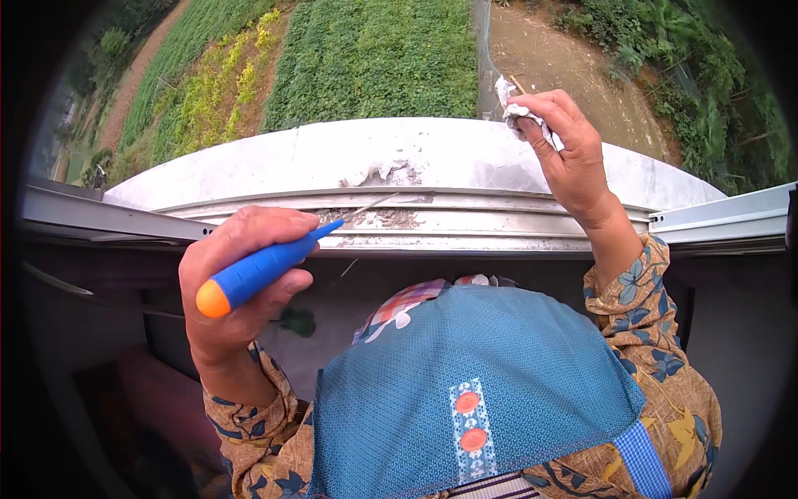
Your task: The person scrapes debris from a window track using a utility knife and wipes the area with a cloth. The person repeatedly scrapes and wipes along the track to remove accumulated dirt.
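Observation:
My left hand (215, 256) grips a screwdriver-like tool by its blue handle (259, 274), which has an orange end cap. Its thin shaft (371, 204) points up and right over the white window track (480, 221), where dark dirt and white crumbs (374, 218) lie in the grooves. Whether the tip touches the track, I cannot tell. Up at the right, my right hand (576, 159) pinches a crumpled white tissue (520, 115) above the outer sill. A torn scrap of white tissue (377, 173) rests on that pale sill (249, 165), beside dark grit.
Sliding window frames stand at the left (118, 215) and right (723, 215). Outside are green crop rows (374, 56) and a bare soil strip (548, 56). A blue apron (480, 349) covers my front. Below the sill, the indoor area is dark.

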Demonstrator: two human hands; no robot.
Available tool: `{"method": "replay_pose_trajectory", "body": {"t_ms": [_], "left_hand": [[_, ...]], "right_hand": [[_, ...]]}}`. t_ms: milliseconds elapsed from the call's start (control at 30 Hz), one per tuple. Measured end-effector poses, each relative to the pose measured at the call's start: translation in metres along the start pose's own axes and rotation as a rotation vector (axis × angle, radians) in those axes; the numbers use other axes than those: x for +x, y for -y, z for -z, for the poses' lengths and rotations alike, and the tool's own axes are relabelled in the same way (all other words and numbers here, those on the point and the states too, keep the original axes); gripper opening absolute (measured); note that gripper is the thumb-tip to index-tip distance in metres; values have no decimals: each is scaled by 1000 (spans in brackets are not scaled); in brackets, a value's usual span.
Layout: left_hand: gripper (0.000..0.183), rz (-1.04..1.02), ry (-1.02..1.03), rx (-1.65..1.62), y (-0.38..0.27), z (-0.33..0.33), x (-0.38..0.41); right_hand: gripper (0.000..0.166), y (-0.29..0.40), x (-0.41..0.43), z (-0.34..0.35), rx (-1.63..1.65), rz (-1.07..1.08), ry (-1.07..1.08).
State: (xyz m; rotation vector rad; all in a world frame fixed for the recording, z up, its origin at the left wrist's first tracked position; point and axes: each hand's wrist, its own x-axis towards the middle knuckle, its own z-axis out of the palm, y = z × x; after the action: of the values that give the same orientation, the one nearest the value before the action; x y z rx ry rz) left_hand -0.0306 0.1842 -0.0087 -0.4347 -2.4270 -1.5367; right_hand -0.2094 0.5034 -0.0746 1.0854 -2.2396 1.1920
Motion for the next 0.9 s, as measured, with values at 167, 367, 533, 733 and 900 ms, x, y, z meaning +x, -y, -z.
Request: {"method": "replay_pose_trajectory", "body": {"t_ms": [167,367,533,733,900], "left_hand": [[39,-40,239,147,-64,22,11],[35,74,416,235,-75,26,39],[32,185,535,255,-74,40,51],[33,228,560,175,-63,50,62],[41,164,456,114,-48,34,56]], "right_hand": [[31,52,2,0,80,24,-11],[38,77,3,-7,13,145,49],[50,93,0,0,-33,135,178],[55,107,-2,-1,-82,159,215],[54,104,-8,-2,-71,141,223]]}}
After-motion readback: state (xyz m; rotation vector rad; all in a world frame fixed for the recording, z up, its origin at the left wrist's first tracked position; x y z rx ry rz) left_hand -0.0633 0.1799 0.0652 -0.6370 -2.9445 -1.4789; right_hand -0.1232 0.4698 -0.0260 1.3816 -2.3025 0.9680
